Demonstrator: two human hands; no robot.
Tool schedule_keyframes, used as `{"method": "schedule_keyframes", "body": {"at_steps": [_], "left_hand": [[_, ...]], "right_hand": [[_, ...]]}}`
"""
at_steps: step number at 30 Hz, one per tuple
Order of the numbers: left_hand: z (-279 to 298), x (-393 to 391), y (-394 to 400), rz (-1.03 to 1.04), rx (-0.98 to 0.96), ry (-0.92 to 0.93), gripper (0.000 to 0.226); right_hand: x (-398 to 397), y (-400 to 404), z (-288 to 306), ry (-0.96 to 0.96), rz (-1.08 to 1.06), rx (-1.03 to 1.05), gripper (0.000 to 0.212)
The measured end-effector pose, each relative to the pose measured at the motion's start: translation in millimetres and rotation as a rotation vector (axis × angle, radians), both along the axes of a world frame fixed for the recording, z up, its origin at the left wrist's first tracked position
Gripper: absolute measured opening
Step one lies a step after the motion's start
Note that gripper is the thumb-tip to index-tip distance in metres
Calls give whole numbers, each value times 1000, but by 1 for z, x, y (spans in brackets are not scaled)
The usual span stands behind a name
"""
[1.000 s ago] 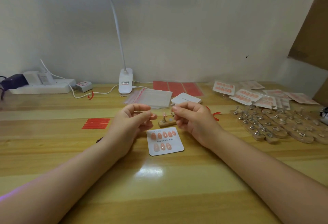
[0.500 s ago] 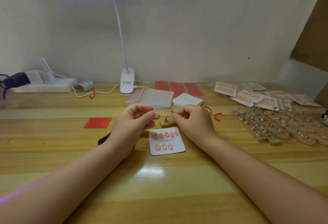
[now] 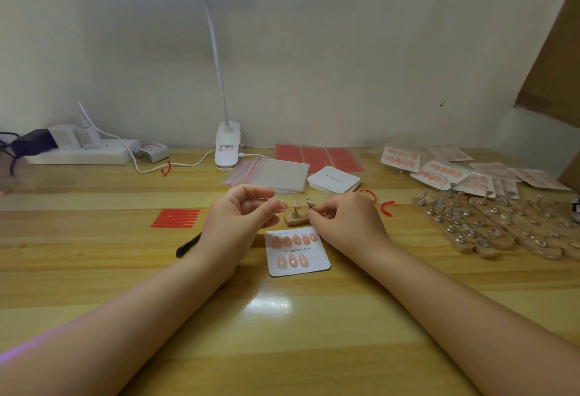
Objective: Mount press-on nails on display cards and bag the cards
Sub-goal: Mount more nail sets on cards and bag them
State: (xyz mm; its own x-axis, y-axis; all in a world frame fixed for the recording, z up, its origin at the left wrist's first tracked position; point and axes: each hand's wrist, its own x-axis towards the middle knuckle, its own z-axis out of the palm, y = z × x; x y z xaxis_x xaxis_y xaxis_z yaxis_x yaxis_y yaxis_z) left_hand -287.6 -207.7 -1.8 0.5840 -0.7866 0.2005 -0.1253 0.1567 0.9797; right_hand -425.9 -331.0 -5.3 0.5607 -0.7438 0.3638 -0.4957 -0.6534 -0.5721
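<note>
Since a second ago, both hands have drifted slightly toward the far edge of the table and closer to the small wooden stand (image 3: 296, 220) between them; the display card (image 3: 297, 253) has stayed put.

The left hand (image 3: 240, 223) is curled, its thumb and forefinger pinched together; whether it holds a nail there is too small to tell. The right hand (image 3: 343, 221) is also curled, its fingertips pinching at a metal peg on the stand's right side. A second peg on the stand carries a pale pink nail (image 3: 295, 204), just off the left thumb tip.

The display card lies flat just nearer the viewer than both hands, between the wrists. It reads "Handmade Nail" and holds five pink nails in the far row and three in the near row. Each nail's long axis runs roughly away from the viewer, and the card is turned slightly counterclockwise.

Beyond the hands lie a stack of clear bags with red strips (image 3: 273, 174) and a stack of blank cards (image 3: 334, 179), with the clip lamp (image 3: 227, 150) behind them. Left of the left hand are red adhesive strips (image 3: 175, 217) and a black tool (image 3: 188, 245) partly hidden by the wrist. Right of the right hand are two red curved scraps (image 3: 387, 207), rows of wooden peg stands (image 3: 489, 226), and bagged finished cards (image 3: 439, 172) further back.
</note>
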Motion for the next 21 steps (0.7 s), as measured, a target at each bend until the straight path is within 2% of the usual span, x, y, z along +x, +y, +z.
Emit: {"method": "schedule_keyframes", "body": {"at_steps": [5,10,16,21], "left_hand": [[0,-3,2,64,-13,-139,24],[-3,-5,5,40,-12,-294,20],[-4,-6,6,17,-24,-379,20],[-4,-11,9,16,-45,-445,23]], "right_hand": [[-4,12,0,-124,32,-94,18],[-1,26,0,-276,195,-22,14],[-4,28,2,-311,270,40,11],[-3,30,2,-211,258,-116,13]]}}
